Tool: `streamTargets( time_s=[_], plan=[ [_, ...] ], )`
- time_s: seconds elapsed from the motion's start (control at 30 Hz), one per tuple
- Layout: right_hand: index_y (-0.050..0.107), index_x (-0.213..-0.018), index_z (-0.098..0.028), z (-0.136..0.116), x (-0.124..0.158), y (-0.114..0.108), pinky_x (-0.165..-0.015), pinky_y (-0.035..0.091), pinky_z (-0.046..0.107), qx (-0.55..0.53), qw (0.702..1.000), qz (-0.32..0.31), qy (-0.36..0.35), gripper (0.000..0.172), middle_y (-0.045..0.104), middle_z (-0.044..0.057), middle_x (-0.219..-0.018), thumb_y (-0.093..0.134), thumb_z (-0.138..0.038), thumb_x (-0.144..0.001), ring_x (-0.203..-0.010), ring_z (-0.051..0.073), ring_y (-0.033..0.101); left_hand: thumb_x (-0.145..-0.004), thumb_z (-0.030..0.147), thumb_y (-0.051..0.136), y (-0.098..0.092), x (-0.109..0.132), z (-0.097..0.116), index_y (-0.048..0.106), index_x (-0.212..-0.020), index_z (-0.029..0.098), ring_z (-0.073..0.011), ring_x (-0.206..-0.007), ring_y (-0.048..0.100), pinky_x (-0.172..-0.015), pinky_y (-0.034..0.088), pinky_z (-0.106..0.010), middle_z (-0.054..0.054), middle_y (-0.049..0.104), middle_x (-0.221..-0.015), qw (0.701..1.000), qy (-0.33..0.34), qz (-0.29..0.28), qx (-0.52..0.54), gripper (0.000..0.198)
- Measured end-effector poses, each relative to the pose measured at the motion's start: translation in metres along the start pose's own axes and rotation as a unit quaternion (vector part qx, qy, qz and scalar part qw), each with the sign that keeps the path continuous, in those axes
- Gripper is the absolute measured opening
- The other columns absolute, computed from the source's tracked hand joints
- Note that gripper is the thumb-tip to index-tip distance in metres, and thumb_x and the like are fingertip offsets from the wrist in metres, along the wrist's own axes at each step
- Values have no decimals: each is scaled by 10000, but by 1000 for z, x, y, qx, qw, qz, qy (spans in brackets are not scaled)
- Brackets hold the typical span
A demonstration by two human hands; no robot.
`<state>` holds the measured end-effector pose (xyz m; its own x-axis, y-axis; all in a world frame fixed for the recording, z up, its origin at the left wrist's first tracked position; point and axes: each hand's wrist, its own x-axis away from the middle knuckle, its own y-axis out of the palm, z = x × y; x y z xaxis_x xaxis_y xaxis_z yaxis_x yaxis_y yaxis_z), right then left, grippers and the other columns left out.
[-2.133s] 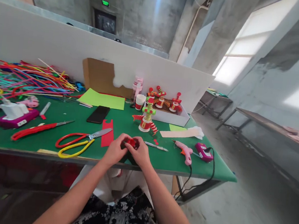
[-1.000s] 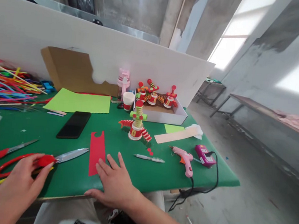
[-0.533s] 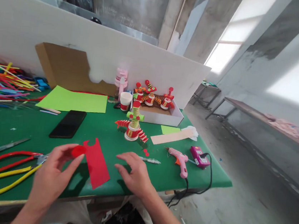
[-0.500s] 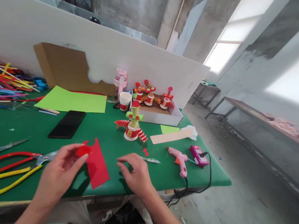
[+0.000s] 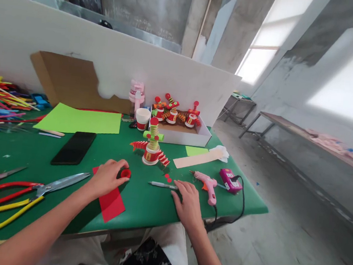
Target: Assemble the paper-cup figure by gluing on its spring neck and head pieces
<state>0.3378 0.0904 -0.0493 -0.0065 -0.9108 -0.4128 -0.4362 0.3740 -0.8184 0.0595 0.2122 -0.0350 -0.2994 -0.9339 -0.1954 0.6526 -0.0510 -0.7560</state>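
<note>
My left hand (image 5: 110,177) is over the left part of a red paper strip (image 5: 112,204), thumb and forefinger curved about a small round red cap-like piece (image 5: 125,173) just above or on the green table. My right hand (image 5: 186,199) lies low with fingers stretched out, its fingertips at the right end of a pen (image 5: 160,184). Two small red paper dots (image 5: 168,178) lie just beyond the pen. Behind them stands a paper-cup figure (image 5: 152,146) with pleated red arms, a green roll and a red top.
A pink glue gun (image 5: 207,185) and purple power box (image 5: 230,181) sit right, cord over the edge. Large shears (image 5: 42,189) and a black phone (image 5: 74,148) lie left. At the back are a white box (image 5: 179,138) of similar figures, a paper cup (image 5: 143,118) and green paper (image 5: 82,120).
My left hand has moved right and forward with the red cap-like piece, past the paper strip. My right hand has shifted right to the pen, its fingers stretching out. The view has turned slightly.
</note>
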Motion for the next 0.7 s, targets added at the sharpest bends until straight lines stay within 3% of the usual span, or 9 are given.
streamTargets(
  time_s=[0.13,0.3,0.43,0.53,0.6,0.7],
  plan=[
    [693,-1144,-208,3,-1,5,-916,486,425,-3,1000,-26,13,241,725,105,-1101,601,-204,-922,-1056,277,623,-634,518,686,0,-13,7,642,-824,282,-319,-912,664,-766,520,-398,-66,738,-884,999,-13,29,36,306],
    [703,-961,-221,-1,4,5,-881,478,409,-3,1000,-19,13,111,710,81,-962,608,-196,-909,-963,264,625,-716,484,592,-5,-32,18,640,-812,272,-260,-791,676,-730,520,-355,-41,744,-845,994,-30,73,74,237],
    [667,-1122,-203,-6,-3,2,-932,485,420,-26,999,34,28,240,700,104,-1081,644,-262,-891,-1041,271,625,-790,426,499,-14,-49,12,646,-821,257,-249,-761,661,-727,506,-348,-46,731,-810,983,-12,182,28,226],
    [611,-1252,-185,-15,-33,-2,-991,480,426,-62,994,78,35,388,682,126,-1183,656,-307,-886,-1130,269,613,-826,376,456,-14,-54,2,644,-860,237,-249,-799,662,-774,498,-353,-64,720,-841,966,5,259,0,236],
    [604,-1278,-187,-23,-64,-4,-1019,468,449,-64,995,70,37,453,680,137,-1217,685,-352,-864,-1160,283,608,-839,349,446,-9,-51,-4,639,-882,231,-245,-801,661,-777,499,-347,-64,713,-838,962,8,271,-8,231],
    [642,-1248,-172,-34,-113,-2,-1026,461,459,-54,996,-17,67,519,698,149,-1214,728,-447,-816,-1168,309,625,-861,316,429,1,-43,-8,634,-892,231,-250,-835,658,-786,500,-350,-67,720,-854,966,32,252,-40,223]
  ],
)
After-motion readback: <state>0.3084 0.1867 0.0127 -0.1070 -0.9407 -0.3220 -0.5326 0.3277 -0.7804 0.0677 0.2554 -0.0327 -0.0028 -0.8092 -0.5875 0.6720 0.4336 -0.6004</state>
